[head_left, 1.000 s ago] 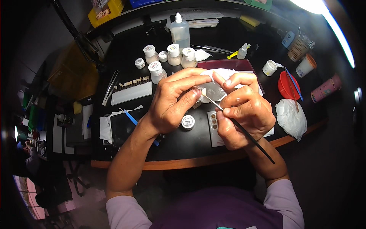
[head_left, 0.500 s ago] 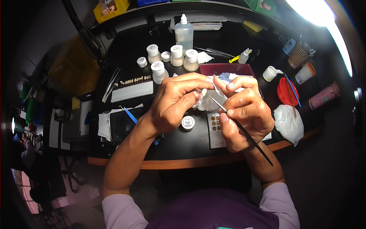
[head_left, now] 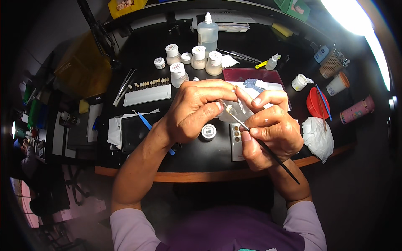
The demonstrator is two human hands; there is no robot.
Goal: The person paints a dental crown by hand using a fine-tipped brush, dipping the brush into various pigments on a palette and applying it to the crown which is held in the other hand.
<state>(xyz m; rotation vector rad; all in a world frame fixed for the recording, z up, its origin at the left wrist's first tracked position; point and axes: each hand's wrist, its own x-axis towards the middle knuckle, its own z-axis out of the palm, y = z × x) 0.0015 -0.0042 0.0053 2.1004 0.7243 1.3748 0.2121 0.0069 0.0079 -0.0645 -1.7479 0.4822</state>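
My left hand (head_left: 190,111) is closed, thumb and fingers pinching a small cream-coloured tooth crown (head_left: 229,108) at their tips. My right hand (head_left: 276,131) grips a thin dark-handled brush (head_left: 272,154) between thumb and fingers. The brush's fine tip meets the crown or lies just in front of it; I cannot tell which. A white tissue (head_left: 243,106) hangs by the raised fingers of my right hand, close to my left fingertips. Below the hands stand a round white-lidded jar (head_left: 208,132) and a pale palette (head_left: 237,154) with brown wells, partly hidden by my right hand.
Several white-capped powder jars (head_left: 179,75) stand behind my left hand, near a tooth shade guide (head_left: 147,95), tweezers (head_left: 124,87) and a clear bottle (head_left: 207,35). To the right are a red bowl (head_left: 315,104), a crumpled white bag (head_left: 317,138) and a pink cylinder (head_left: 356,110).
The brush tip has come onto or in front of the crown, which now looks turned. The whole view has shifted slightly. Both hands keep their grips.
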